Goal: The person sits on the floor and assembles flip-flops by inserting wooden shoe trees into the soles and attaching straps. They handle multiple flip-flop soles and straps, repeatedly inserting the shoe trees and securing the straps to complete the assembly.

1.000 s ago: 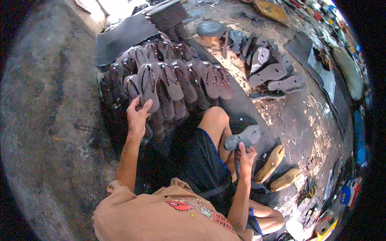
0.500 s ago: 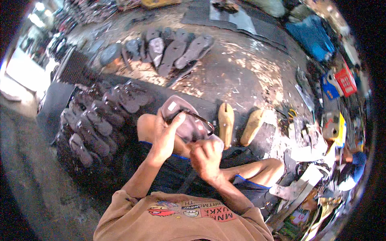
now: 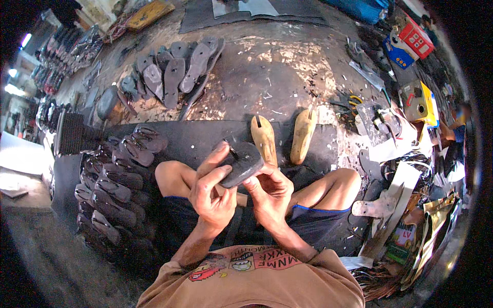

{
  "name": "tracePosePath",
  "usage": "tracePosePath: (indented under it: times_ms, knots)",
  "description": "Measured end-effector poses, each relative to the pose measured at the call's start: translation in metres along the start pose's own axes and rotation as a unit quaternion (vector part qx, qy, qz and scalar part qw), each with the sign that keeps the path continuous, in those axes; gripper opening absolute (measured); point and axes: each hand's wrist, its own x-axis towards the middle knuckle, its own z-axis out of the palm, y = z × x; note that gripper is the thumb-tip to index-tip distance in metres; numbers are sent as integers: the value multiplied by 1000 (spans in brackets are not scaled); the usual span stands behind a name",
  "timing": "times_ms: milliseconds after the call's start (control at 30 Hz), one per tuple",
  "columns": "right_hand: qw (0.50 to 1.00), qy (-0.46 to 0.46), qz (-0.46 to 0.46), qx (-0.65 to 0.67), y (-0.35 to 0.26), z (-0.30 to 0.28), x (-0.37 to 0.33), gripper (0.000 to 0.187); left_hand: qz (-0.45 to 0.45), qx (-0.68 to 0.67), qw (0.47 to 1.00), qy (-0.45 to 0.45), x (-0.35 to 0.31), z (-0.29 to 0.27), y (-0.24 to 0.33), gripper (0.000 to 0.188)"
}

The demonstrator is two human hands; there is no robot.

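Between my two hands, above my lap, is a dark sandal (image 3: 240, 165) with a strap, seen end-on. My left hand (image 3: 213, 192) pinches its left side, fingers closed on the edge and near the strap. My right hand (image 3: 270, 192) grips the right side, thumb pressed against the near end. Just beyond stand two yellowish wooden shoe lasts, the left last (image 3: 264, 138) and the right last (image 3: 303, 136), lying with their slotted ends away from me. To my left, a pile of finished-looking dark strapped sandals (image 3: 114, 190) lies on a black mat.
Loose grey soles (image 3: 174, 77) are spread on the floor ahead. At the right are yellow-handled scissors (image 3: 354, 100), a red and blue box (image 3: 411, 43), a yellow box (image 3: 429, 105) and a heap of scraps. A dark sheet (image 3: 187, 141) covers the floor before my knees.
The sandal has been turned from showing its broad face to an end-on view. My right hand has moved up to its side, and the head view has shifted.
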Motion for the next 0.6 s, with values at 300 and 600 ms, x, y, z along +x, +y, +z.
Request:
tracePosePath:
  times_ms: [300,600]
  knots:
    - [994,-85,57,-22,-7,-13,6,31,-17,3,999,-41,2,-10,-3,36]
    - [735,-330,-230,-546,-65,-26,61,61,-8,47,950,-308,21,-41,-4,52]
